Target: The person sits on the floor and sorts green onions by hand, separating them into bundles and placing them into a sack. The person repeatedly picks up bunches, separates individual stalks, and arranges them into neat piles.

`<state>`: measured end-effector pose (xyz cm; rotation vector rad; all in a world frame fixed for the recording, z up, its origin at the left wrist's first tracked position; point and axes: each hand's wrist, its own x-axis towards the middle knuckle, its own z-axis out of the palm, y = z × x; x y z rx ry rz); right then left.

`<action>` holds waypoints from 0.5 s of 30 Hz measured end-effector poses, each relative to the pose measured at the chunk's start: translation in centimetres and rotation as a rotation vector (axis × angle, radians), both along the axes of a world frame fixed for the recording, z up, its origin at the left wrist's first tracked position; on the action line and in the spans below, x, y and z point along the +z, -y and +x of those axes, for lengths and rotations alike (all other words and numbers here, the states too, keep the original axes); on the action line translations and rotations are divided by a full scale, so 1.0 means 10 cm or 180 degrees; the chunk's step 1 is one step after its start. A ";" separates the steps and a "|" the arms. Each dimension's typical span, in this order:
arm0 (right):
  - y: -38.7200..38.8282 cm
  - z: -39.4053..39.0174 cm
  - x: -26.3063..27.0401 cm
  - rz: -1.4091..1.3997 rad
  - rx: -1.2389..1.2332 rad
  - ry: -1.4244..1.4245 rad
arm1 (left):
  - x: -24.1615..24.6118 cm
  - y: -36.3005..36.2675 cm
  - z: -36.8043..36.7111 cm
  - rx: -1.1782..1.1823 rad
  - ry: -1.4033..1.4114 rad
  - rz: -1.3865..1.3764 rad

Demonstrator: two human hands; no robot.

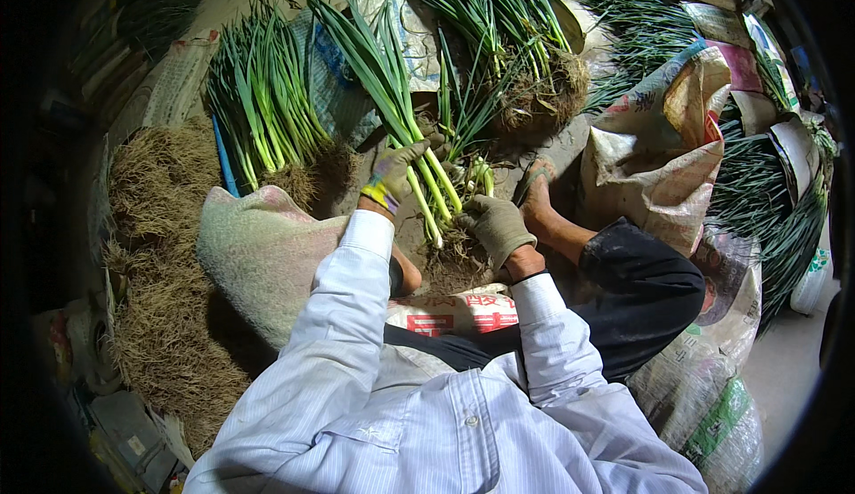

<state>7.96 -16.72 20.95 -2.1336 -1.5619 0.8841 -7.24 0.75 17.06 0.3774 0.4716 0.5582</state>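
Note:
My left hand, in a stained work glove, grips a small bunch of leek-like stalks. Their flat green leaves slant up and away to the left; the pale, root-trimmed or cleaned-looking ends point toward me. Close by those ends is my right hand, also gloved, its fingers bent beside the lowest stalk. Whether it pinches something is hidden by the glove. Beneath both hands lies a heap of loose roots and soil. A few loose stalks rest just beyond the right hand.
Upright stalks with roots stand at the left, another rooted bundle farther ahead. Matted roots line my left side. A woven sack stands right of my foot; more green bundles lie beyond. A towel-like cloth covers my left knee.

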 end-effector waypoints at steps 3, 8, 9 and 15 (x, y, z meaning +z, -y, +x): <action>-0.01 -0.05 0.11 0.0280 0.0065 -0.0014 | 0.01 -0.03 -0.03 0.0140 -0.0551 0.0300; 0.03 0.00 0.34 -0.0129 -0.0523 -0.2686 | -0.13 -0.07 -0.07 0.0086 -0.0987 0.0635; 0.06 0.02 0.37 -0.0059 -0.0240 -0.2332 | -0.18 -0.09 -0.08 0.0040 -0.1033 0.0820; 0.45 0.14 0.68 -0.0844 0.0387 -0.1054 | -0.28 -0.42 -0.25 0.0502 -0.0967 0.0432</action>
